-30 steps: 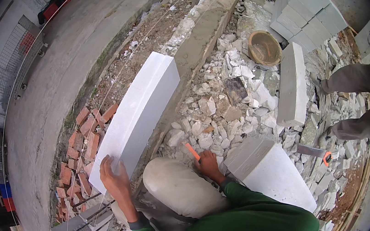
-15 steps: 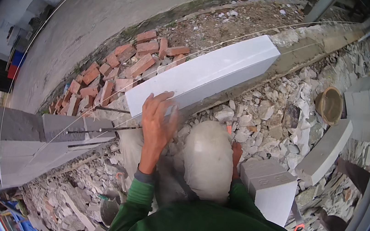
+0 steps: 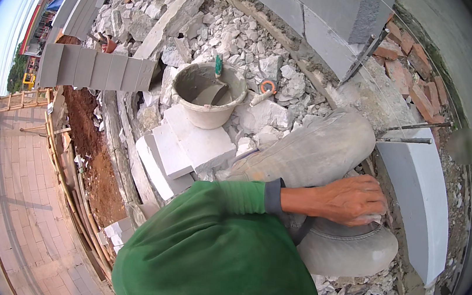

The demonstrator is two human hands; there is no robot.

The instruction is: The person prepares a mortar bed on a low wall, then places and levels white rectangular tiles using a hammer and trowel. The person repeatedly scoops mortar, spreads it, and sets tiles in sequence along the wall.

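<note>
Block (image 3: 421,200) — long axis slanting toward view's lower right — near left hand (image 3: 354,200).

No lettering, numbers or signs can be read here.

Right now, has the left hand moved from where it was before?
Yes: the left hand has moved off the end of the long white block, back toward the knees.

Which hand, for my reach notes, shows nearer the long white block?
Left: the left hand is left of the long white block in the picture, with a gap between. The right hand is out of view.
</note>
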